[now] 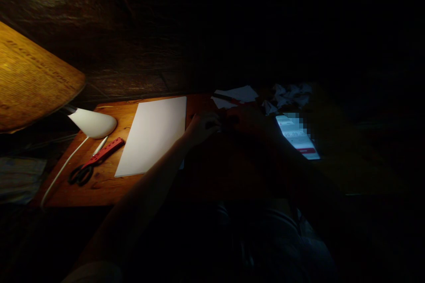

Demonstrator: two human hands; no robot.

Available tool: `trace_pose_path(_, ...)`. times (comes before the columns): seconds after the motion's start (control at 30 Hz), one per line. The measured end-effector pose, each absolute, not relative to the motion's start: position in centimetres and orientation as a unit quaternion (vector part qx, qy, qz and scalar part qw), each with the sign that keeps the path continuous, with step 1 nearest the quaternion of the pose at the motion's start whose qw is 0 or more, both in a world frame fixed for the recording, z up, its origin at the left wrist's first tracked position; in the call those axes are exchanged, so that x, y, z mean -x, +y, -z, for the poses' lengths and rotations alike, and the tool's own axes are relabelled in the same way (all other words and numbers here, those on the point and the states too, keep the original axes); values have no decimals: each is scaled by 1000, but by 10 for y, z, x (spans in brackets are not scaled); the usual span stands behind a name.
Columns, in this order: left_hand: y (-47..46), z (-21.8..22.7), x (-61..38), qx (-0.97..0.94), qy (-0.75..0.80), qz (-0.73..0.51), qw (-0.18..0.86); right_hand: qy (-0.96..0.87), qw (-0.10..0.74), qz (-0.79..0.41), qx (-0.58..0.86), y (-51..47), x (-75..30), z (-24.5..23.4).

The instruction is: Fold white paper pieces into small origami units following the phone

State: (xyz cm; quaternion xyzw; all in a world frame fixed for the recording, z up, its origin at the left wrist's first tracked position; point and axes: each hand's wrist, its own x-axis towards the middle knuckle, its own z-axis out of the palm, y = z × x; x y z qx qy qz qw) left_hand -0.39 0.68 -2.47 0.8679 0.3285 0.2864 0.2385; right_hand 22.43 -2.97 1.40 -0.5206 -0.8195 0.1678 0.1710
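Note:
Over the dark middle of the wooden table (109,181), my left hand (203,125) has its fingers curled in a closed grip. Whatever lies in that grip is too dark to make out. My right hand (244,120) is close beside it, almost lost in shadow, and its fingers cannot be told apart. To the left of my left hand lies a stack of white paper (156,137), partly under my forearm. Just beyond the hands are some white paper pieces (247,93) with a dark, slim object (226,97) across them.
On the left stands a lamp with a white base (94,124), a yellow shade (29,79) and a white cord (63,169). Scissors (81,174), a red perforated strip (108,151) and a white pen-like object (100,145) lie nearby. Crumpled paper (288,96) and a lit phone (297,139) are right.

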Motion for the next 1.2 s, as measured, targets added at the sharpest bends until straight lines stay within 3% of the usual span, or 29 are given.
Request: trace_pose_path(1.2, 9, 9, 7, -903, 283, -233, 222, -783, 192, -216, 551, -36, -219, -23)
